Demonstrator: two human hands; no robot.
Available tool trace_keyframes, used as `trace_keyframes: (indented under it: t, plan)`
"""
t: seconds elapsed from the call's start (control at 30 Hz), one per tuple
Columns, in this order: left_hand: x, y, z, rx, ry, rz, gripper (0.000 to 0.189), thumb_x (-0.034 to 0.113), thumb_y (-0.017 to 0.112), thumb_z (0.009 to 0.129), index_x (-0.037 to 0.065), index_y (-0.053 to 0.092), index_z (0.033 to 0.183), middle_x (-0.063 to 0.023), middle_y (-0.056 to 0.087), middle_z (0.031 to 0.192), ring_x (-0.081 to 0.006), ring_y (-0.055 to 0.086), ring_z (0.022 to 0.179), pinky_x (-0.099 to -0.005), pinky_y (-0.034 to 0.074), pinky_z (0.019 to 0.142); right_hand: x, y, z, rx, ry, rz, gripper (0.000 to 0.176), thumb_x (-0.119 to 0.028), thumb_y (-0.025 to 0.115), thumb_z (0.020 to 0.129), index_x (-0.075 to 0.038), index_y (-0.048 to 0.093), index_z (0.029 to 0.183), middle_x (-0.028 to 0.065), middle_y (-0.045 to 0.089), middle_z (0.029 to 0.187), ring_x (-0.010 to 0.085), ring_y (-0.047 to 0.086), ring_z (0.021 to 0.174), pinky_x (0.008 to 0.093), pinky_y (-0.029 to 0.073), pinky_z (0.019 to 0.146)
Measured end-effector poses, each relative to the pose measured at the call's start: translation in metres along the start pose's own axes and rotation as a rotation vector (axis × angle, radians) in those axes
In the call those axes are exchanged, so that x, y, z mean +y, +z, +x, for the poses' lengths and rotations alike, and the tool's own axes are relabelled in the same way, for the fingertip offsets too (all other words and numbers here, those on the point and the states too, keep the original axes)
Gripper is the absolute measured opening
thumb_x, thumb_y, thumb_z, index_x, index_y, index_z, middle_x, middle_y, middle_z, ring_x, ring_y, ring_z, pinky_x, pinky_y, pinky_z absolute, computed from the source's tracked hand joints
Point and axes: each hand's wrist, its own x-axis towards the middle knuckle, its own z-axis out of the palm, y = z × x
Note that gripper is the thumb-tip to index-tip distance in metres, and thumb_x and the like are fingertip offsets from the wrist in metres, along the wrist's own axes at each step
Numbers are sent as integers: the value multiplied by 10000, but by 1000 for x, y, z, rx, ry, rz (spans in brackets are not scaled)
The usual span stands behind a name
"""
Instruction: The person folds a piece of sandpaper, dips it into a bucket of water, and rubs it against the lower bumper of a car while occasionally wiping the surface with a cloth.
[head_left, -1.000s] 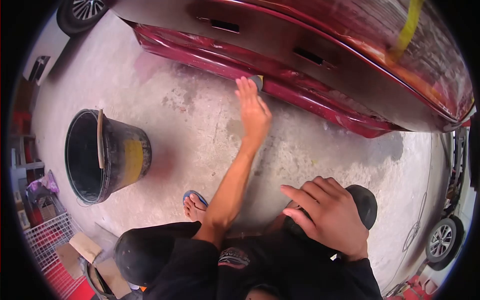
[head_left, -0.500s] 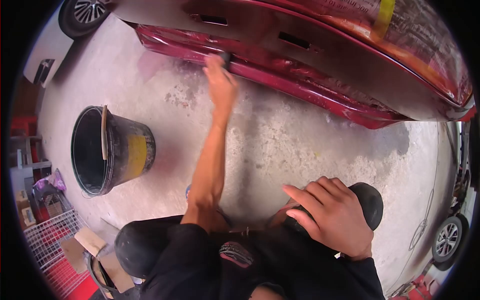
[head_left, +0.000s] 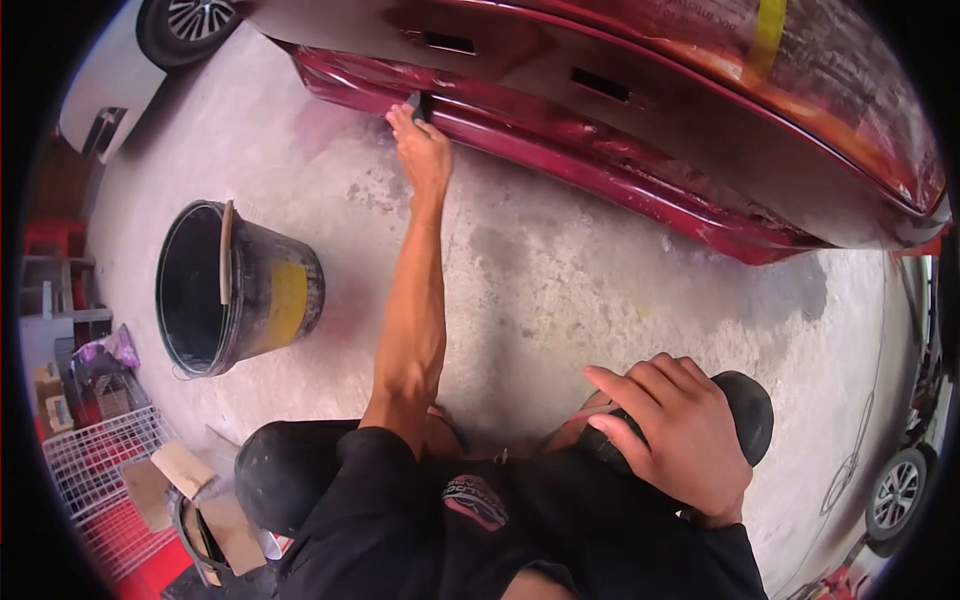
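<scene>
My left hand [head_left: 424, 150] reaches forward to the lower edge of a dark red car body [head_left: 560, 155]. Its fingers are closed on a small dark block [head_left: 416, 106], which lies against the glossy red sill. Most of the block is hidden by the fingers and the sill. My right hand [head_left: 675, 425] rests on my right knee [head_left: 745, 415], palm down, thumb and fingers apart, with nothing in it.
A black bucket [head_left: 250, 290] with a yellow patch stands on the concrete floor at left. A white wire rack [head_left: 110, 460] and cardboard [head_left: 232, 530] are at lower left. Car wheels [head_left: 190, 25] [head_left: 897, 495] show at upper left and lower right.
My left hand has moved a little to the left along the red sill with the dark block. The view has shifted slightly. My right hand stays on the knee.
</scene>
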Motion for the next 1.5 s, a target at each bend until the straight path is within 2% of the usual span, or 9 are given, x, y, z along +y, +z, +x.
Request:
trace_keyframes:
  t: [0.13,0.47,0.53,0.63,0.77,0.97,1.27,1.37,1.5]
  plan:
    - [42,28,-91,10,321,-76,577,34,463,1021,-142,351,1559,-335,388,1617,-484,309,1546,-538,263,1282,0,-1,11,35,-9,-10,401,-285,743,938,-78,688,1277,52,628,930,237,616,890,371,502,837]
    - [8,2,-17,-31,-66,-98,541,62,457,1039,-129,397,1541,-327,412,1604,-486,311,1541,-575,253,1276,2,2,7,9,101,-35,395,-276,747,938,-78,698,1276,64,629,914,259,616,871,392,503,823]
    - [48,28,-84,44,233,-145,566,41,458,1023,-113,379,1561,-301,405,1624,-474,274,1566,-579,215,1291,-1,2,17,22,60,-5,400,-274,751,934,-79,698,1280,64,630,912,262,618,873,395,502,818]
    - [68,26,-113,-82,179,-145,588,25,458,1008,-115,361,1571,-312,385,1632,-463,234,1586,-557,187,1305,0,6,26,15,39,-4,406,-268,755,927,-79,697,1281,66,630,910,267,619,875,397,501,812]
    - [-8,-1,3,114,-25,-62,499,65,432,1050,-154,423,1498,-344,454,1564,-488,325,1533,-559,247,1281,1,4,14,-15,98,-19,402,-259,757,922,-77,697,1275,68,630,915,272,616,871,396,500,811]
    - [52,25,-94,-7,162,-121,583,38,436,1027,-128,342,1578,-316,357,1646,-466,250,1577,-539,223,1293,-1,4,32,58,66,-27,372,-253,750,927,-73,700,1249,72,632,907,274,619,870,401,500,810]
    - [2,3,8,81,-122,-208,569,56,454,1029,-157,351,1547,-351,467,1548,-519,319,1516,-571,247,1276,-2,2,13,26,157,-32,370,-259,741,934,-73,703,1252,78,632,901,277,617,856,400,509,819]
    - [58,29,-85,47,125,-217,568,41,430,1025,-150,353,1555,-339,379,1620,-472,282,1560,-548,193,1302,-2,0,23,39,72,12,379,-265,738,938,-73,698,1263,71,631,909,270,616,862,391,509,824]
    - [50,19,-73,7,69,-259,583,27,421,1024,-99,341,1588,-284,357,1659,-431,246,1589,-536,177,1311,2,5,25,13,14,-26,402,-277,741,938,-74,690,1282,62,632,932,260,616,876,384,506,829]
